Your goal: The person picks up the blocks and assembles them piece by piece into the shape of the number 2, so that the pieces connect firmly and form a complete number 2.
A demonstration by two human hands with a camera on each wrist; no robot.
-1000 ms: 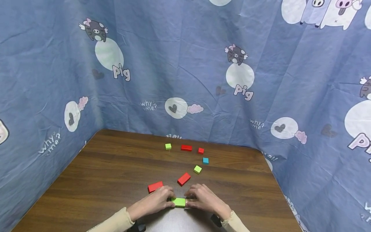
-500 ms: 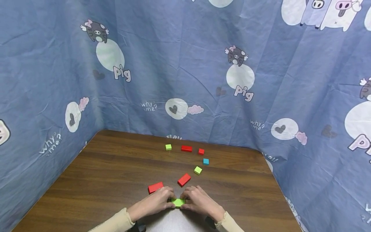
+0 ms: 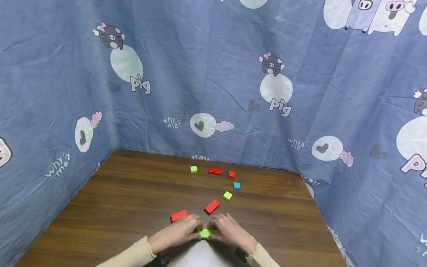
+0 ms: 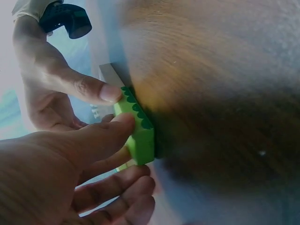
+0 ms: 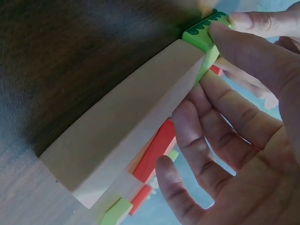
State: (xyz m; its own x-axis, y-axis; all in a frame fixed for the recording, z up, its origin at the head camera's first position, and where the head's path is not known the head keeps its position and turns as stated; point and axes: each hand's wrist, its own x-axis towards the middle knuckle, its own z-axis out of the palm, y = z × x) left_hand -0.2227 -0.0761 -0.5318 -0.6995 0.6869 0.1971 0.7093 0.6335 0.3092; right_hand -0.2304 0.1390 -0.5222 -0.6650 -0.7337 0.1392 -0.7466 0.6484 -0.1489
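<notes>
My left hand [image 3: 178, 232] and right hand [image 3: 231, 233] pinch a bright green block [image 3: 205, 233] from its two ends, low over the table near the front. A dark green scalloped edge runs along one face of this block [image 4: 143, 145] in the left wrist view. Against its right end lies a long pale block [image 5: 124, 117], under my right palm and hidden in the head view. Just behind my left hand is a red block [image 3: 179, 215], partly covered by it. Another red block [image 3: 211, 207] lies at an angle beyond my fingertips.
Farther back on the brown wooden table [image 3: 133, 193] are a light green cube [image 3: 228, 195], a blue cube [image 3: 237, 186], a small red block [image 3: 231, 174], a long red block [image 3: 215, 171] and another green cube [image 3: 194, 169]. A blue patterned curtain [image 3: 207, 92] surrounds the back and sides.
My right hand has slid left, from the green block's right end onto the block itself. Over the last half second both hands stay nearly still.
</notes>
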